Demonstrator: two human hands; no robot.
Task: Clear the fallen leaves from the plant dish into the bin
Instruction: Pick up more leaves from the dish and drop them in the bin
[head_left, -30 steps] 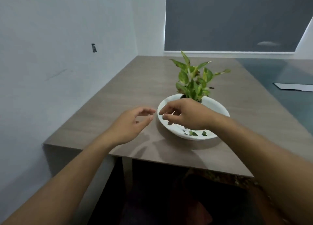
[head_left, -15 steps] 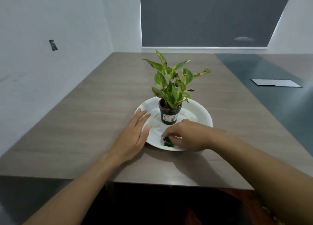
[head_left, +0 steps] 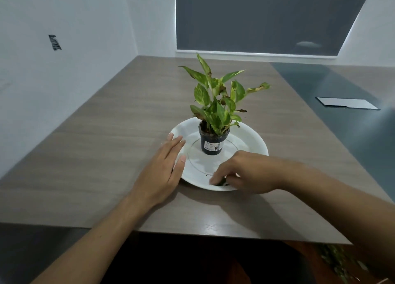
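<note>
Head camera, looking forward and down: a wood-grain table set against a pale wall, with a dark window blind behind it. A white round plant dish sits near the table's front edge. In its centre stands a small dark pot with a white label, holding a green, yellow-streaked plant that has some brown leaf tips.

The person's left hand lies flat and open, palm down, fingers together, resting against the dish's left rim and holding nothing. The right hand reaches over the dish's front rim with its fingers curled down and pinched onto a small dark green fallen leaf, which lies on the dish at its near edge and is mostly hidden under the fingertips.

A flat white sheet lies far off to the right on a darker surface.
</note>
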